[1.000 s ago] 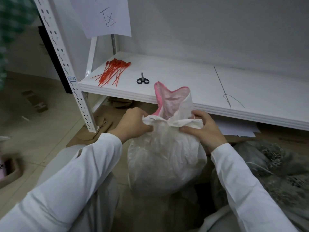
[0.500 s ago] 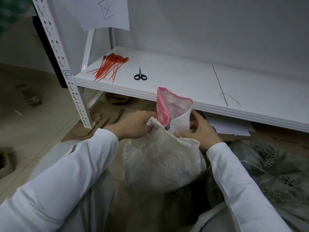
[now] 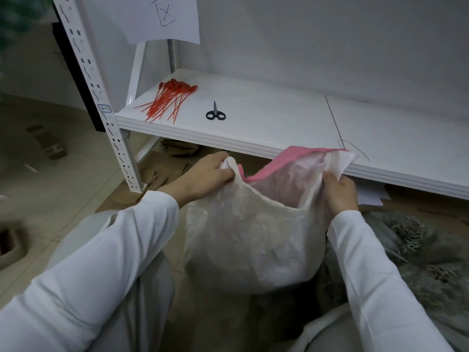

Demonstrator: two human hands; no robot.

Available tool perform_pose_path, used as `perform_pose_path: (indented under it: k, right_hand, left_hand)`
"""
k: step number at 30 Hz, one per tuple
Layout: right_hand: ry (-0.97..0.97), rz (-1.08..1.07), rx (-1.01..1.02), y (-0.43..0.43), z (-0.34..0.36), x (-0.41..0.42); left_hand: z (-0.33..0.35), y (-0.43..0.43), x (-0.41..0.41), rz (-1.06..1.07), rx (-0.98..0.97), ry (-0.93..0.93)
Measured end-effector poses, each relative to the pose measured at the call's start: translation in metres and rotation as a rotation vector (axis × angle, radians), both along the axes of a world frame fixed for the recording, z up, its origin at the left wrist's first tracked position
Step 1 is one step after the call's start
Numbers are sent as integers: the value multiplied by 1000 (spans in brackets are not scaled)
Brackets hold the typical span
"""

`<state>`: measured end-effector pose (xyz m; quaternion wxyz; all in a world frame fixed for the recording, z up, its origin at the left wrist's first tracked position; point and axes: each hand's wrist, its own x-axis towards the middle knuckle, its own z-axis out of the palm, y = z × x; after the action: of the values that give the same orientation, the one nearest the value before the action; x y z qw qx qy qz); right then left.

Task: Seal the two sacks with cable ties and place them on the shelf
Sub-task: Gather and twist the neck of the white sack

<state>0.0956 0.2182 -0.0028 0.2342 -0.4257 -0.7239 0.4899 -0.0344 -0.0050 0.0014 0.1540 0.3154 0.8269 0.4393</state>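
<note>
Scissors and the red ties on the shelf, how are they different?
The cable ties are orange-red; the scissors have black handles and grey blades. The cable ties are many, in a loose bunch; the scissors are one pair. The cable ties lie further left, the scissors to their right. Both lie flat on the white shelf.

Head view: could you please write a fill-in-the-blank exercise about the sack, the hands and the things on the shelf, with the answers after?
The left hand and the right hand each grip the rim of the white sack, whose mouth is held ____.
The band along the sack's top edge is ____ in colour.
On the shelf, the scissors lie to the ____ of the red cable ties.
Answers: open; pink; right.
</note>
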Motion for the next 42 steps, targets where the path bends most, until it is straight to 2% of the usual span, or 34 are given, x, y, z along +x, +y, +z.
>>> perform_pose_path:
  k: [3, 6, 8, 11, 13, 17, 19, 21, 23, 26, 28, 30, 33, 37, 42]
  right_hand:
    - [9, -12, -43, 1, 2, 2]
    - [40, 5, -86, -3, 3, 4]
    - [69, 24, -118, -4, 2, 4]
    - [112, 86, -154, -8, 3, 3]
    - [117, 111, -164, -9, 2, 2]
    - [60, 131, -155, -12, -1, -1]
    - [55, 227, -169, -22, 2, 1]
    - [80, 376, -168, -33, -1, 2]
    - [36, 544, -78, -47, -10, 2]
    - [-116, 683, 38, -60, -25, -3]
    - [-139, 612, 81, -62, -31, -7]
    - [-76, 469, 100, -61, -32, -10]
    - [3, 377, 59, -52, -30, -13]
    - [113, 324, 5, -44, -26, -11]
    - [288, 317, -100, -34, -14, -2]
  left_hand:
    - [5, -2, 11, -200, -101, -77]
    - [2, -2, 19, -324, -307, 70]
    - [-4, -1, 19, -368, -328, 197]
    - [-10, 3, 13, -239, -345, 494]
    - [-11, 5, 9, -71, -347, 579]
    - [-16, 12, 3, 204, -192, 419]
    - [-18, 16, 0, 290, -95, 315]
    - [-18, 19, 0, 296, -46, 271]
    - [-16, 21, 3, 250, 14, 223]
    - [-14, 23, 9, 167, 103, 147]
    - [-13, 25, 12, 127, 110, 110]
    - [-11, 25, 15, 126, 76, 87]
    - [-7, 25, 14, 161, -1, 95]
    - [5, 15, 6, 60, 203, 63]
    - [14, -5, -10, 57, 281, -54]
